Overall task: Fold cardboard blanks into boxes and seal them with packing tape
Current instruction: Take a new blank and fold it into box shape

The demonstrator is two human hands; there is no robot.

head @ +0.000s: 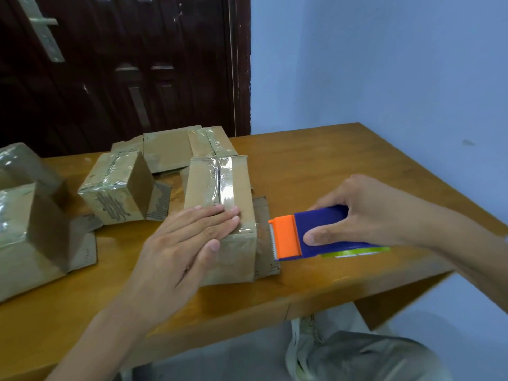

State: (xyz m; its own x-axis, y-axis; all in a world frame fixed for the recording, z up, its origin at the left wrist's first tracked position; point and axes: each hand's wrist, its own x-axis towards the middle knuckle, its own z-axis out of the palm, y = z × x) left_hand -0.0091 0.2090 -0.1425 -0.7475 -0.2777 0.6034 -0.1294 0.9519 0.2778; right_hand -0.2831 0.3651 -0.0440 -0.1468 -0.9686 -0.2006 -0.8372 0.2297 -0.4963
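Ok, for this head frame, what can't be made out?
- Seam end on the box: head view, covered by left hand.
- Tape roll in the dispenser: mostly behind its blue body and right hand.
- Leftmost box: cut by the frame edge.
- Print on the middle box: too blurred.

- There is one view only, from a camera worn on the person's head, so no second view shares any part of the scene.
- It looks forward and steeply down onto the wooden desk [316,166], whose near edge crosses the lower part of the frame.
- It sits close: both forearms enter from the bottom and right edges, and the left hand [181,243] and right hand [365,213] fill the middle.
- The wide lens bends the edges; the dark door [118,67] leans at upper left, the blue wall [384,64] fills upper right.
- Below the desk edge the person's lap [365,356] shows.
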